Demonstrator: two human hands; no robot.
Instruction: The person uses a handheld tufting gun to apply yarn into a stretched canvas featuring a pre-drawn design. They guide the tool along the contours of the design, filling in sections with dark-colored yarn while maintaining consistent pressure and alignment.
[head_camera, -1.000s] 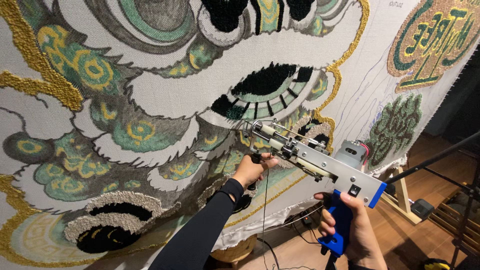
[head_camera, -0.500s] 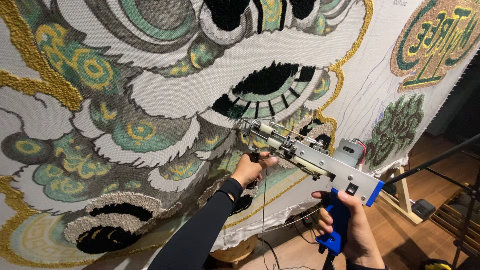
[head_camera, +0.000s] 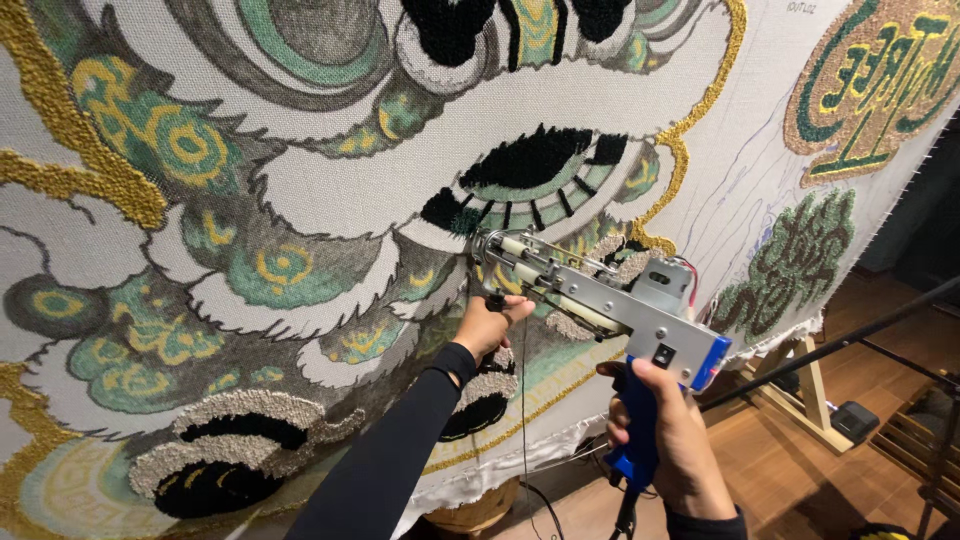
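A large stretched backing cloth (head_camera: 330, 190) carries a beast-face design, and the tufting gun (head_camera: 600, 295) is pressed nose-first against it just below the black-and-green eye (head_camera: 535, 175). The right hand (head_camera: 665, 440) has its grip closed around the gun's blue handle (head_camera: 635, 440); the left hand (head_camera: 490, 325) is curled shut on the small front knob under the gun's nose. Much of the cloth is already filled: gold outline, green and yellow swirls, black patches and grey loops below the gun. To judge by the bare weave, the white bands left of the gun and the sketched lines right of the eye are yet to be tufted, so the piece looks roughly half done.
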